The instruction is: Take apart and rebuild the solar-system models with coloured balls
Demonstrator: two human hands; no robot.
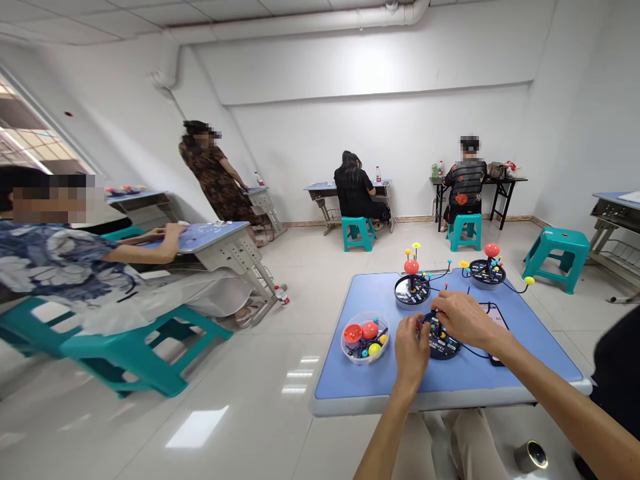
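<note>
A black round solar system model base with printed markings lies on the blue table near me. My left hand is closed at the base's left edge, its fingertips gripping there. Over the top of the same base, my right hand is closed in a pinch; its fingers hide whatever is between them. A thin black rod runs out from the base to the right. To the left stands a clear round tub with red half-shells, a yellow ball, small coloured balls and black parts.
Two assembled solar system models stand toward the table's far edge. A phone lies right of my hands. Teal stools and other desks surround the table. Several people work nearby; a cylindrical can is on the floor below.
</note>
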